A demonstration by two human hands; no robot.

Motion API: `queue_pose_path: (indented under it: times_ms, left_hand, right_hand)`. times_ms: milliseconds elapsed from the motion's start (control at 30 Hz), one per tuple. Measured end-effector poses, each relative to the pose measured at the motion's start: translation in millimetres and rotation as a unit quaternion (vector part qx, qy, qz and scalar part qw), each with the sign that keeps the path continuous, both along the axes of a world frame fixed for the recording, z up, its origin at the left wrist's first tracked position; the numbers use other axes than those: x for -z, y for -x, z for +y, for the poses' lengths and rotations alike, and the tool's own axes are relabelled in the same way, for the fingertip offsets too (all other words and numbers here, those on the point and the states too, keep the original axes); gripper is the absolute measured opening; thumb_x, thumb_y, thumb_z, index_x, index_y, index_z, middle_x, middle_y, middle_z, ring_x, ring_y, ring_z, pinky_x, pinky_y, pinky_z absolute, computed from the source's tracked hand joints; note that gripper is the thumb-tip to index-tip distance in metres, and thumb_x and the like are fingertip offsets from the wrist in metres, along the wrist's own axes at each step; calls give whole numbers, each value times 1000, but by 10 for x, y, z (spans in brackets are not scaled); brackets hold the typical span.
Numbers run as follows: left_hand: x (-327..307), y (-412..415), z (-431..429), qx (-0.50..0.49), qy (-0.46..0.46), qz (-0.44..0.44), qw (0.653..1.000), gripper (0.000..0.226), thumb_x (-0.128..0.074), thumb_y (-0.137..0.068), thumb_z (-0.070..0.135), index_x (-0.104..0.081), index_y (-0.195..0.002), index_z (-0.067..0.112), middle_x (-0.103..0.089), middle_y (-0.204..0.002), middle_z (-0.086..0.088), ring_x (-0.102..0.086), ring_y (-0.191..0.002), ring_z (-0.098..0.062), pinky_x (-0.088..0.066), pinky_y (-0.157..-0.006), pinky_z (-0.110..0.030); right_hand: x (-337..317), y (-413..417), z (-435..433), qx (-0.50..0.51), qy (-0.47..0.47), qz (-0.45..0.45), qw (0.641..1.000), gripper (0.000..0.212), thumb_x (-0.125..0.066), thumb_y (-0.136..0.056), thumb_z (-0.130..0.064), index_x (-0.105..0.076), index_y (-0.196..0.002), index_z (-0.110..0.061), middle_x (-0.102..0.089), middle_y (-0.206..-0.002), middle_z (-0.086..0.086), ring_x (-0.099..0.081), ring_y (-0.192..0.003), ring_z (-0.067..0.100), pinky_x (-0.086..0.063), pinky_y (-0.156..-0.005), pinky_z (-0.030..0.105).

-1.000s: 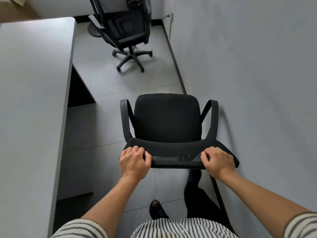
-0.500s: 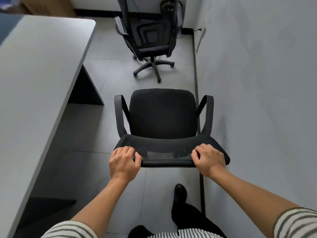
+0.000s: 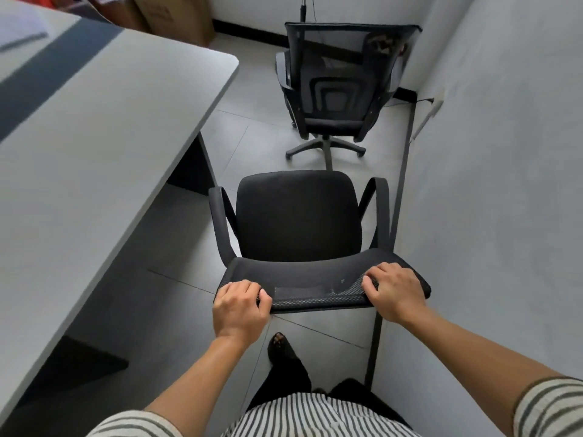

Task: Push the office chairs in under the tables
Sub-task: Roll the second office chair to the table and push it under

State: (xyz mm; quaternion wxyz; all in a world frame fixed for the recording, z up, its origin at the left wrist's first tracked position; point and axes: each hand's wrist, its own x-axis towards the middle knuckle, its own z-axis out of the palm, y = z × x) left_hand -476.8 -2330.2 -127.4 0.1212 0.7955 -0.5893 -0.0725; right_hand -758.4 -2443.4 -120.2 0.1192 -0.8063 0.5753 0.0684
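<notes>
A black office chair (image 3: pixel 299 216) with two armrests stands right in front of me, seat facing away, in the aisle between the grey table (image 3: pixel 94 137) on the left and the wall on the right. My left hand (image 3: pixel 239 307) grips the left end of its mesh backrest top. My right hand (image 3: pixel 394 291) grips the right end, fingers curled over the edge. A second black mesh swivel chair (image 3: pixel 340 86) on a star base stands farther ahead near the back wall, its back toward me.
The grey wall (image 3: pixel 504 184) runs close along the chair's right side, with a socket and cable low down. Cardboard boxes (image 3: pixel 170 17) stand at the back beyond the table. The table's dark leg panel (image 3: pixel 192 168) is left of the chair. My foot (image 3: pixel 280 348) is behind it.
The chair and I have moved forward along the aisle. The far swivel chair and the table's end look nearer. Both hands keep their grip on the backrest.
</notes>
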Motion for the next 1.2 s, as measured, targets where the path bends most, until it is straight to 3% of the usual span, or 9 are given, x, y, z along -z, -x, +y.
queue_pose_path:
  times_ms: [167, 500, 667, 833, 933, 1033, 1200]
  left_hand:
    - [-66, -19, -181, -27, 8, -11, 1000, 35, -37, -82, 29, -45, -51, 16, -49, -50, 3, -39, -51, -16, -50, -68, -33]
    - [-35, 674, -109, -187, 16, -9, 982, 36, -39, -84, 28, -45, -51, 15, -48, -49, 2, -44, -50, -20, -49, -60, -33]
    - [-63, 1228, -84, -281, 23, 0, 959, 34, -41, -85, 26, -45, -53, 15, -47, -50, 1, -44, -51, -20, -48, -64, -32]
    - [-124, 1411, -109, -372, 31, 17, 928, 38, -40, -85, 28, -49, -50, 15, -50, -47, 3, -45, -47, -17, -47, -56, -32]
    - [-168, 1375, -117, -418, 14, 32, 908, 41, -39, -83, 32, -50, -48, 16, -53, -45, 3, -49, -44, -18, -48, -57, -31]
    - [-184, 1241, -112, -467, -13, 45, 883, 48, -35, -84, 36, -51, -45, 15, -57, -45, 1, -51, -43, -21, -48, -58, -33]
    - [-122, 1022, 122, -527, -32, 43, 848, 48, -29, -85, 41, -47, -47, 17, -58, -51, -1, -55, -54, -25, -43, -65, -36]
  right_hand:
    - [-64, -75, -386, -44, -24, -1, 999, 37, -33, -92, -44, -66, -101, -27, -67, -102, -8, -58, -93, 15, -42, -81, 33]
    - [-77, 40, -1229, -232, -7, 0, 973, 36, -37, -91, -44, -69, -99, -28, -70, -104, -10, -61, -100, 12, -46, -82, 30]
    - [-85, -61, -1761, -362, 19, -1, 932, 47, -29, -88, -49, -70, -96, -29, -72, -102, -10, -64, -99, 13, -48, -82, 30]
    - [-126, -521, -2086, -452, 30, 0, 892, 47, -27, -90, -51, -68, -96, -29, -71, -101, -8, -63, -100, 16, -47, -82, 32]
    - [-132, -829, -2140, -477, 34, -3, 878, 50, -25, -89, -53, -67, -96, -28, -70, -99, -7, -62, -99, 18, -45, -80, 32]
    - [-99, -1109, -2112, -475, 25, -19, 880, 56, -16, -84, -55, -64, -83, -25, -68, -88, -3, -62, -93, 22, -41, -78, 34]
    - [-48, -1536, -1863, -496, 30, -34, 867, 50, -25, -86, -51, -67, -83, -23, -68, -84, -1, -62, -89, 23, -42, -80, 36]
